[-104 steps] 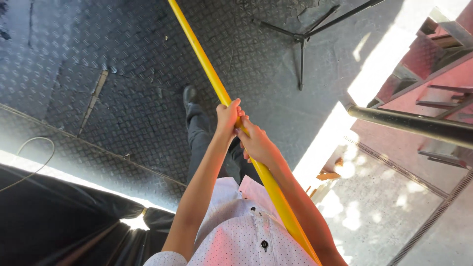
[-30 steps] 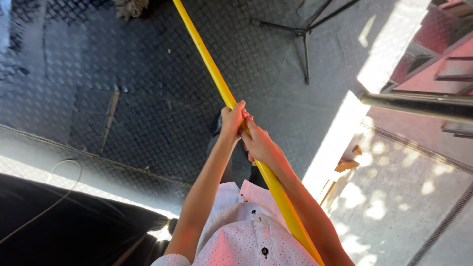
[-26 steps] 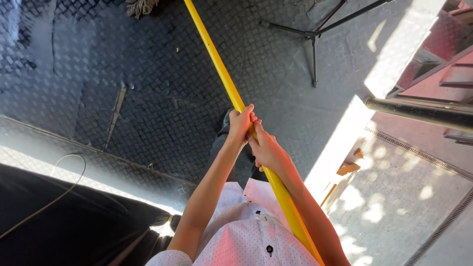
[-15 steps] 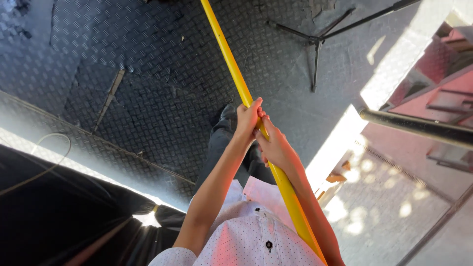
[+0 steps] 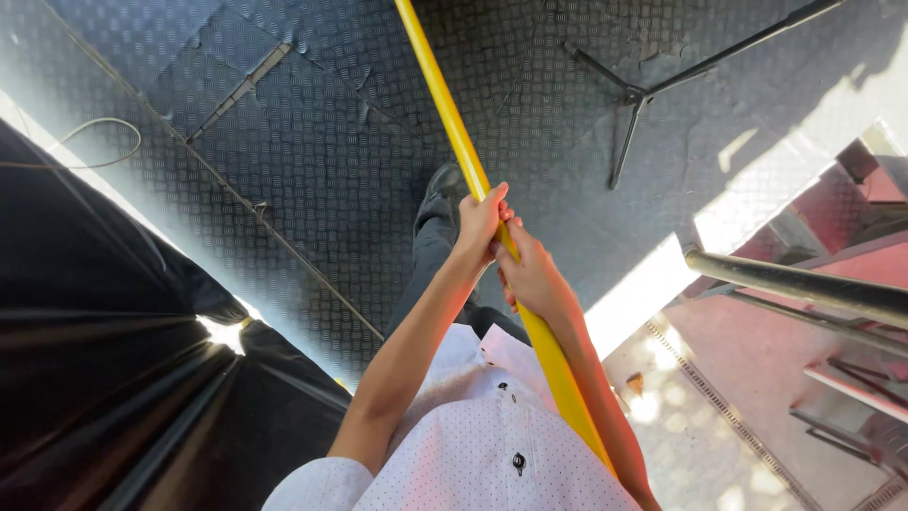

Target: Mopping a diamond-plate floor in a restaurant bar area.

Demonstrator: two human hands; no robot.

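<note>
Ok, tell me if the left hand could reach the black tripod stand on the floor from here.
Probably not: the left hand is wrapped around the yellow pole, and the stand sits well beyond it on the floor.

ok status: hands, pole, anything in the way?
Left hand and right hand both wrapped on the yellow pole, left higher. Pole slants across the dark tread-plate floor. Black stand off to the side, clear of pole.
</note>
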